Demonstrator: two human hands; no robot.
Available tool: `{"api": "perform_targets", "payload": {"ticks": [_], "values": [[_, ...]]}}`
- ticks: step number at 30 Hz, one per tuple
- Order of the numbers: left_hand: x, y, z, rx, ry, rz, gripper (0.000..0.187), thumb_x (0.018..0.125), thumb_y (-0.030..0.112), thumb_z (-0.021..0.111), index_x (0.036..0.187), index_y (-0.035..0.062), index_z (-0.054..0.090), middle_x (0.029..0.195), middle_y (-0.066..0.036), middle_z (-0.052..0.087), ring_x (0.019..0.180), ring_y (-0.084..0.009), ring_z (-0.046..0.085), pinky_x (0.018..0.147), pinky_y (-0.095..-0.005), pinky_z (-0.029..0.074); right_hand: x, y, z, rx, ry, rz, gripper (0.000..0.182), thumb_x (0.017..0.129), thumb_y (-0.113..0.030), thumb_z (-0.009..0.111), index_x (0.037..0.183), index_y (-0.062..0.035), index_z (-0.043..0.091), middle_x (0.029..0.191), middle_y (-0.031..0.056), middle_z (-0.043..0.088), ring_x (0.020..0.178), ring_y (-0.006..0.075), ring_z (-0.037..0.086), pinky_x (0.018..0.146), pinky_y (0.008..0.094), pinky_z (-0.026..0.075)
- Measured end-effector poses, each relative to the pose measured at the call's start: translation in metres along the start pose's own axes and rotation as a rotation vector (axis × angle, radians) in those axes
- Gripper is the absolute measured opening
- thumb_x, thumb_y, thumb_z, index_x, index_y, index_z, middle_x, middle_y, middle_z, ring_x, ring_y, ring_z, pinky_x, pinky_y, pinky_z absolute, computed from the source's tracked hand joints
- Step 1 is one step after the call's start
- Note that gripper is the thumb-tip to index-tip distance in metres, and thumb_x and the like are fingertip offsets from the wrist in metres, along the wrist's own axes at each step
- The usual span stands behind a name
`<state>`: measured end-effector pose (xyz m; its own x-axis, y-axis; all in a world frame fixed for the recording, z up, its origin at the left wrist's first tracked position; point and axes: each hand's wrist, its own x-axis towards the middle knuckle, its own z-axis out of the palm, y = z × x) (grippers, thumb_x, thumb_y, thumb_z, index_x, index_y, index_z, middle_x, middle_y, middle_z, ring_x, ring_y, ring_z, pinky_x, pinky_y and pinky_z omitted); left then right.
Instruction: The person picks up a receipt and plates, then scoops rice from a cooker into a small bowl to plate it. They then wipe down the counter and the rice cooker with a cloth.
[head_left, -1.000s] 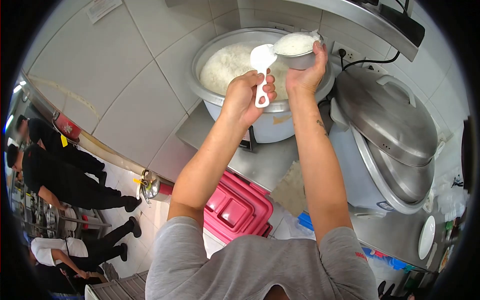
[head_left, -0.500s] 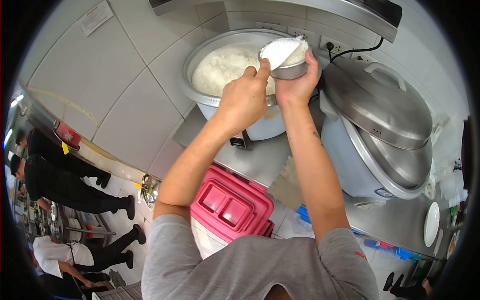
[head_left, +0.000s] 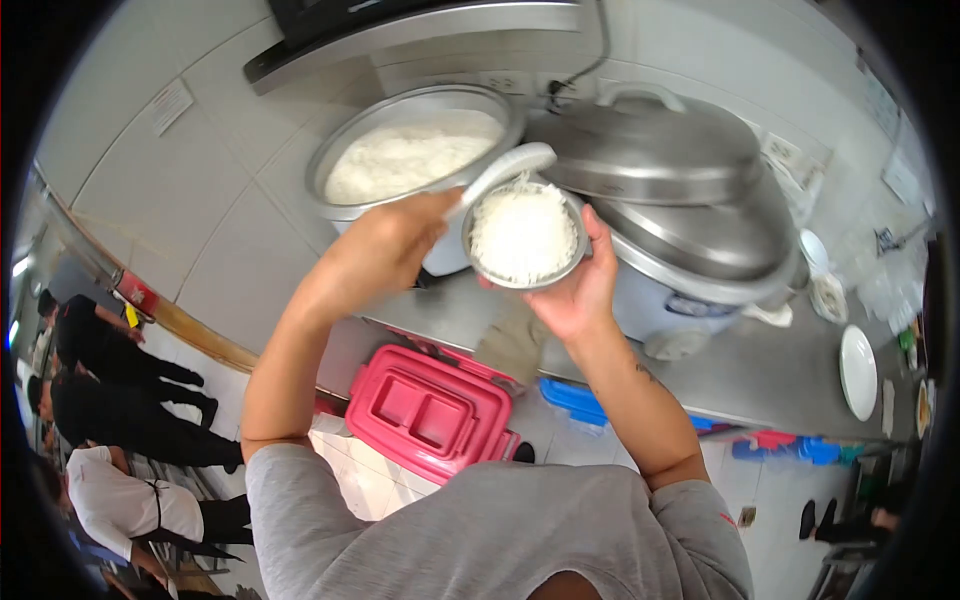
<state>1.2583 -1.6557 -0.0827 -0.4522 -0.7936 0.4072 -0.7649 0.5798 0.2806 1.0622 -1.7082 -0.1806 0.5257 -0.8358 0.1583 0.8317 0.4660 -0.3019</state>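
My left hand (head_left: 385,245), somewhat smeared by motion, is closed round the handle of a white rice paddle (head_left: 508,168). The paddle's blade end is just above the upper left rim of a round metal bowl (head_left: 475,262). My right hand (head_left: 575,290) holds that bowl from below and the right side, thumb against its wall. White cooked rice (head_left: 525,235) fills the bowl to about the rim. Behind my left hand stands a large rice cooker (head_left: 335,125), its lid off and much rice inside.
A second cooker (head_left: 690,305) with metal lids (head_left: 670,150) stands right on the steel counter (head_left: 780,375). A white oval plate (head_left: 857,372) lies farther right. Below are a pink lidded box (head_left: 440,455) and blue items (head_left: 575,398). Several people (head_left: 140,490) are at the left.
My right hand has lowered the bowl away from the open cooker, towards me. The paddle has lifted off the rice to the bowl's edge, and my left hand has moved left and down. The view has shifted.
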Motion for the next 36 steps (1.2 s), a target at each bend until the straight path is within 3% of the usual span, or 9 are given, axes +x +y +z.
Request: {"api": "perform_targets", "payload": {"ticks": [1,7,10,15,19,22,26,30,36], "values": [[-0.002,0.017,0.013,0.105,-0.002,0.207,0.052,0.076,-0.003,0.057,0.127,-0.0019,0.048,0.079,-0.012,0.056,0.065,-0.0238,0.055,0.059,-0.0330,0.046,-0.022,-0.009,-0.004,-0.003,0.040,-0.005,0.064,0.081,-0.054,0.050,0.129,-0.0116,0.047,0.132,0.0125,0.048,0.119,0.0375,0.046,0.086,0.0666,0.039],[0.004,0.159,0.079,0.310,-0.337,0.354,0.071,0.064,-0.002,0.059,0.133,0.0039,0.044,0.076,-0.010,0.048,0.060,-0.0264,0.052,0.051,-0.0360,0.044,-0.164,-0.078,-0.050,-0.027,0.232,-0.147,0.062,0.083,-0.052,0.047,0.130,-0.0112,0.046,0.134,0.0136,0.047,0.117,0.0377,0.049,0.089,0.0643,0.039],[0.030,0.207,0.109,0.216,-0.287,0.505,0.070,0.065,-0.004,0.057,0.133,0.0030,0.043,0.078,-0.011,0.050,0.059,-0.0284,0.052,0.053,-0.0371,0.045,-0.236,-0.113,-0.071,-0.002,0.208,-0.192,0.064,0.084,-0.053,0.045,0.131,-0.0101,0.045,0.134,0.0141,0.046,0.118,0.0395,0.048,0.085,0.0656,0.042],[0.066,0.276,0.175,0.006,-0.319,0.336,0.050,0.075,-0.005,0.049,0.125,-0.0004,0.047,0.095,-0.018,0.059,0.084,-0.0351,0.059,0.069,-0.0413,0.048,-0.338,-0.185,-0.088,0.024,0.246,-0.320,0.070,0.083,-0.060,0.042,0.132,-0.0091,0.043,0.130,0.0204,0.047,0.114,0.0424,0.050,0.079,0.0662,0.045],[0.089,0.320,0.240,0.020,-0.271,0.675,0.044,0.077,-0.003,0.050,0.121,-0.0037,0.047,0.090,-0.017,0.060,0.087,-0.0346,0.057,0.080,-0.0412,0.043,-0.391,-0.228,-0.102,-0.005,0.334,-0.459,0.070,0.083,-0.059,0.043,0.132,-0.0093,0.043,0.131,0.0201,0.047,0.115,0.0424,0.050,0.079,0.0663,0.045],[0.118,0.348,0.253,-0.102,-0.117,0.516,0.036,0.083,0.001,0.049,0.119,-0.0030,0.048,0.088,-0.016,0.061,0.082,-0.0322,0.056,0.078,-0.0390,0.043,-0.419,-0.256,-0.118,0.009,0.328,-0.553,0.069,0.083,-0.059,0.043,0.132,-0.0096,0.043,0.132,0.0199,0.046,0.115,0.0422,0.049,0.079,0.0663,0.045],[0.142,0.386,0.282,-0.534,-0.378,0.207,0.043,0.093,0.009,0.045,0.136,0.0109,0.041,0.082,-0.015,0.062,0.066,-0.0301,0.056,0.066,-0.0352,0.046,-0.441,-0.295,-0.145,0.040,0.340,-0.664,0.066,0.085,-0.056,0.042,0.131,-0.0091,0.045,0.133,0.0171,0.046,0.116,0.0392,0.049,0.085,0.0619,0.044],[0.174,0.392,0.365,-0.241,-0.524,0.568,0.060,0.086,0.011,0.052,0.139,0.0322,0.036,0.074,-0.015,0.059,0.061,-0.0337,0.059,0.058,-0.0449,0.046,-0.438,-0.342,-0.161,0.075,0.444,-0.742,0.061,0.087,-0.050,0.043,0.125,-0.0034,0.050,0.127,0.0152,0.053,0.116,0.0329,0.051,0.098,0.0472,0.040],[0.244,0.427,0.446,-0.091,-0.599,0.507,0.059,0.084,0.012,0.051,0.137,0.0342,0.039,0.071,-0.015,0.058,0.061,-0.0333,0.059,0.057,-0.0453,0.046,-0.428,-0.426,-0.223,-0.093,0.606,-0.818,0.060,0.085,-0.047,0.045,0.123,-0.0006,0.050,0.122,0.0172,0.055,0.112,0.0324,0.053,0.098,0.0454,0.040]]}}
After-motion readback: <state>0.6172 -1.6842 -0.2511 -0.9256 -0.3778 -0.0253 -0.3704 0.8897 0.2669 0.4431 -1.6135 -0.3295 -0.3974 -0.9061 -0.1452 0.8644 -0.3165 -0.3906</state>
